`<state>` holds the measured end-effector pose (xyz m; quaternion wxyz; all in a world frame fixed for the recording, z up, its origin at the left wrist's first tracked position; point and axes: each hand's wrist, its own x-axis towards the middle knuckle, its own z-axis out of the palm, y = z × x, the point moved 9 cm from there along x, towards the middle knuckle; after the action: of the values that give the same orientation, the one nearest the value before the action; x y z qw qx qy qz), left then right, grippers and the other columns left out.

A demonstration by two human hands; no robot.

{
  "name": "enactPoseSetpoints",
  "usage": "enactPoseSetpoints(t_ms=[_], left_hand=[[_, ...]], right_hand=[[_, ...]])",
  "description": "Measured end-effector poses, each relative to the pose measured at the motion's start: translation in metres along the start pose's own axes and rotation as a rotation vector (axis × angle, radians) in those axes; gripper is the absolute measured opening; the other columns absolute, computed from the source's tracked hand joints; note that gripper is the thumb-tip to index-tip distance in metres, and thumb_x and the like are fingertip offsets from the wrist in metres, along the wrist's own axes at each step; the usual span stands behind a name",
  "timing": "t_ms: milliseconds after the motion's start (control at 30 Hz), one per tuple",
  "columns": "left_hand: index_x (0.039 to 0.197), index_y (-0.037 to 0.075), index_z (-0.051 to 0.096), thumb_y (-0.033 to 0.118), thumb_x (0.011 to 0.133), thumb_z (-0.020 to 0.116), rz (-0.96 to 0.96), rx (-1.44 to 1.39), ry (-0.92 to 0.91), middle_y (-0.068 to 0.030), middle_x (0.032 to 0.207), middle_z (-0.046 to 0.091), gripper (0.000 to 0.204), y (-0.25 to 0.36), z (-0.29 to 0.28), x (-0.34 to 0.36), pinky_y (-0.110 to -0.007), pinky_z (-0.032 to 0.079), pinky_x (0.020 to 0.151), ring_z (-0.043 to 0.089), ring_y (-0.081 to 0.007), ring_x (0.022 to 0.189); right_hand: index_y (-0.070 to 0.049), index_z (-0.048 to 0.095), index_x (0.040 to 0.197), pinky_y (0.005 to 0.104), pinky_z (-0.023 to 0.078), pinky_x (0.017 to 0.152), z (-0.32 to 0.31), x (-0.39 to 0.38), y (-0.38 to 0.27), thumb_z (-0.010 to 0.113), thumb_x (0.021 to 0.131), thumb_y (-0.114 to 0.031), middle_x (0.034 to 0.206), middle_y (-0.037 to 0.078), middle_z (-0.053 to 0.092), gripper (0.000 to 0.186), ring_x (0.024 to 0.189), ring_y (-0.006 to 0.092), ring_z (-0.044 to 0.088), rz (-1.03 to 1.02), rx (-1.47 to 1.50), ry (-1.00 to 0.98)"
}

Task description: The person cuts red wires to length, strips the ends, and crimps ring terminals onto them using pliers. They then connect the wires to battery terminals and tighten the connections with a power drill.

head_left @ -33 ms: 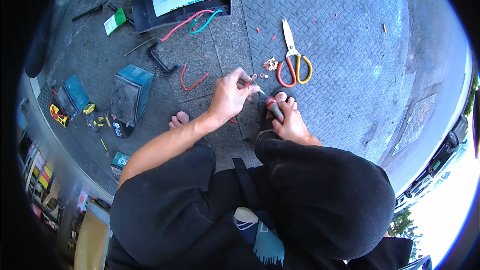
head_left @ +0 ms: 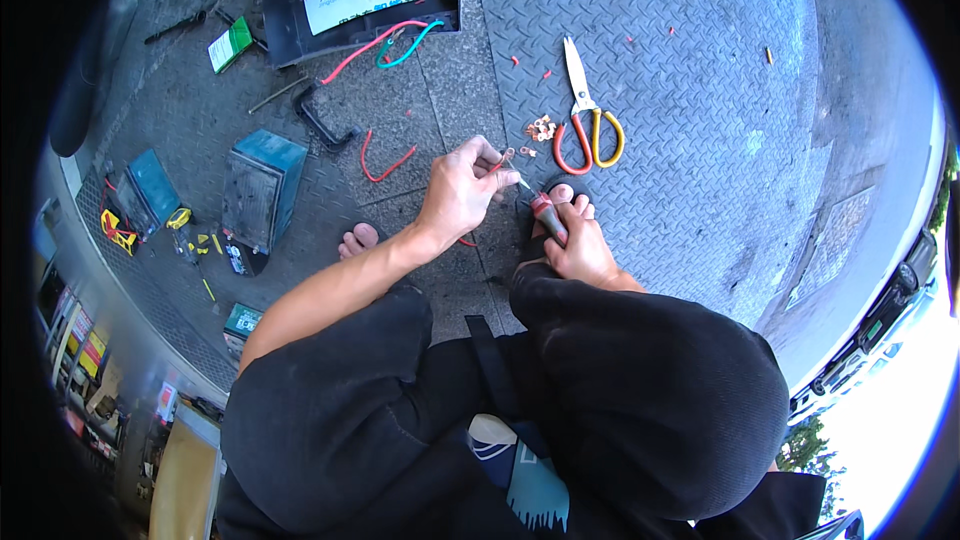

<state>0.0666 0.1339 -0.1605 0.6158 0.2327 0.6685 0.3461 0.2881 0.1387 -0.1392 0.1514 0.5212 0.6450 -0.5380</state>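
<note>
My left hand (head_left: 462,185) pinches a short red wire (head_left: 495,168), with a small copper-coloured lug (head_left: 509,153) at its end. In my right hand (head_left: 585,255) is a hand tool with a red and grey handle (head_left: 549,218). Its thin metal tip reaches to the left fingertips; whether it touches the wire or lug is too small to tell. Copper lugs (head_left: 541,128) lie in a small heap just beyond the hands. Beside them rest large scissors (head_left: 580,105) with one red and one yellow handle loop, blades pointing away.
A bent red wire (head_left: 376,162) lies left of my hands. Farther left stand blue-topped batteries (head_left: 264,190). An open black case (head_left: 375,2) with red and green leads (head_left: 412,45) is at the far side. Red scraps (head_left: 547,74) dot the metal floor. My feet (head_left: 358,239) flank the work.
</note>
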Motion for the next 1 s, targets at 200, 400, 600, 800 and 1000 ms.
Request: enactPoseSetpoints(t_ms=[200,400,600,800,1000], left_hand=[[0.105,-0.003,0.066,0.006,0.098,0.081,0.04,0.063,-0.05,-0.008,0.087,0.076,0.019,0.018,0.006,0.012,-0.029,0.061,0.062,0.073,-0.0118,0.072],[0.119,-0.004,0.069,0.003,0.103,0.072,-0.062,-0.167,-0.144,-0.0078,0.095,0.075,0.018,-0.002,-0.011,-0.013,-0.028,0.061,0.064,0.072,-0.0126,0.075],[0.119,-0.005,0.07,0.001,0.099,0.074,-0.185,-0.577,-0.183,-0.0105,0.097,0.077,0.021,0.019,-0.032,-0.032,-0.029,0.062,0.069,0.073,-0.0151,0.078],[0.118,-0.007,0.073,0.0,0.097,0.076,-0.127,-0.418,-0.054,-0.0108,0.099,0.077,0.022,0.037,-0.066,-0.045,-0.029,0.062,0.072,0.074,-0.0149,0.082],[0.12,-0.009,0.071,-0.001,0.097,0.077,-0.128,-0.454,-0.09,-0.0112,0.1,0.077,0.026,0.033,-0.065,-0.052,-0.03,0.063,0.073,0.075,-0.0168,0.084]], right_hand=[[-0.006,0.06,0.145,0.0553,0.052,0.107,-0.011,-0.008,-0.008,0.071,0.089,-0.012,0.121,0.032,0.063,0.057,0.119,0.0546,0.063,0.099,0.063,-0.041],[-0.004,0.059,0.146,0.0467,0.054,0.103,-0.006,-0.034,-0.048,0.058,0.089,0.0,0.112,0.028,0.071,0.057,0.112,0.0477,0.071,-0.09,0.167,-0.033],[-0.001,0.058,0.148,0.045,0.053,0.103,-0.019,-0.041,-0.074,0.059,0.088,-0.002,0.111,0.026,0.072,0.06,0.108,0.0436,0.071,-0.049,0.113,-0.133],[0.001,0.054,0.154,0.0461,0.049,0.112,-0.03,-0.047,-0.114,0.06,0.085,0.0,0.122,0.029,0.069,0.069,0.121,0.0454,0.066,-0.083,0.094,-0.187],[0.01,0.049,0.155,0.0522,0.036,0.127,-0.029,-0.043,-0.126,0.063,0.086,0.0,0.142,0.036,0.06,0.071,0.139,0.0546,0.053,-0.199,-0.083,-0.157]])
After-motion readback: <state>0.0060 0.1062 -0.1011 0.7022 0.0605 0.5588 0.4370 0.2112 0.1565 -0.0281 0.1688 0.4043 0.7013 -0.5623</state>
